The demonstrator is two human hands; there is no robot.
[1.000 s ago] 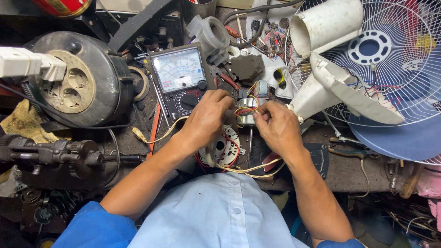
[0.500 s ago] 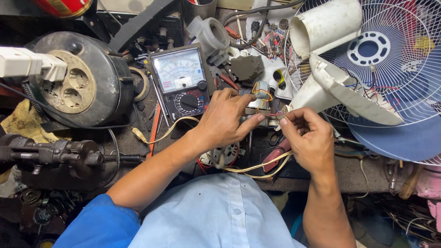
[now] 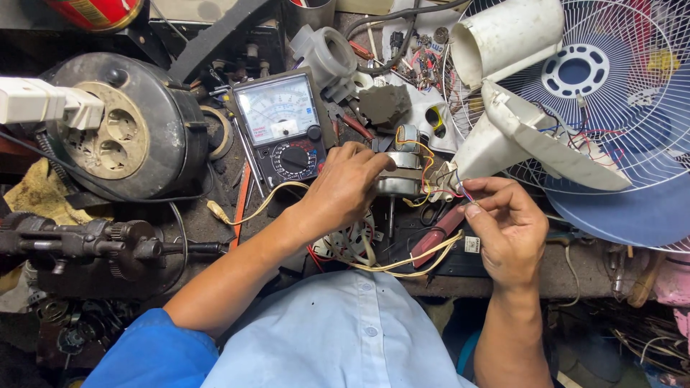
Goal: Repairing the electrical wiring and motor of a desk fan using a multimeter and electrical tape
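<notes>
Gripping motor, shaft twd person, vert.

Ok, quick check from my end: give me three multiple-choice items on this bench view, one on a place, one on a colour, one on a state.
1. Where does the analog meter lie relative to the left hand?
A. Left of it and further up the bench
B. Right of it
C. Under the fan grille

2. What colour is the fan blade under the white grille?
A. Red
B. Blue
C. Green

3. What is the right hand doing?
A. Lying flat and empty
B. Gripping the meter's dial
C. Pinching thin wires at its fingertips

Answers: 1 A, the meter sits up-left of the hand, which grips the small motor. 2 B, the blade shows blue. 3 C, thumb and forefinger close on the wire ends.
</notes>
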